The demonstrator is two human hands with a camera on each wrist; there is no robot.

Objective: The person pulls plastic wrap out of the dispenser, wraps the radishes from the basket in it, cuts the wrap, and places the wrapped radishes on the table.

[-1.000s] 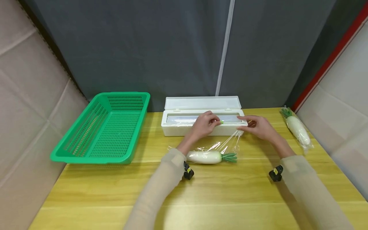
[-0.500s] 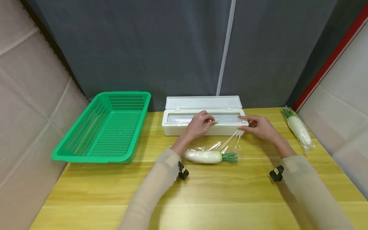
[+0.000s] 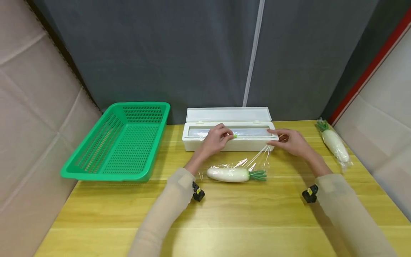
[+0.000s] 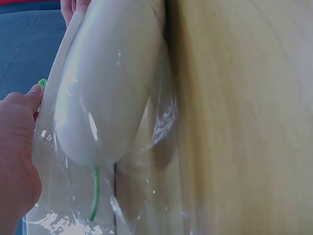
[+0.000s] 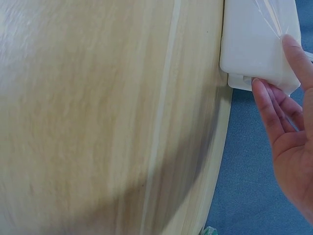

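A white plastic wrap dispenser box (image 3: 250, 145) stands with its lid up, a roll of wrap inside. My left hand (image 3: 213, 140) pinches the small green slide cutter (image 3: 235, 136) on the box's front rim, left of its middle. With thumb and fingers, my right hand (image 3: 293, 142) grips the box's right end; in the right wrist view the thumb presses where creased film (image 5: 270, 14) gathers. Clear film runs from the box over a white radish (image 3: 228, 175) lying on the table, green stem stubs to the right. The left wrist view shows the radish (image 4: 105, 88) close up under film.
To the left stands a green plastic basket (image 3: 131, 142) with nothing in it. Another radish (image 3: 335, 142), wrapped in film, lies at the table's right edge. A grey curtain (image 3: 160, 53) hangs behind the table (image 3: 244, 221), with pale panels on both sides.
My left hand has slid the green cutter leftward along the box's front rim, from near the right part to left of the middle. The right hand keeps its grip on the box end.
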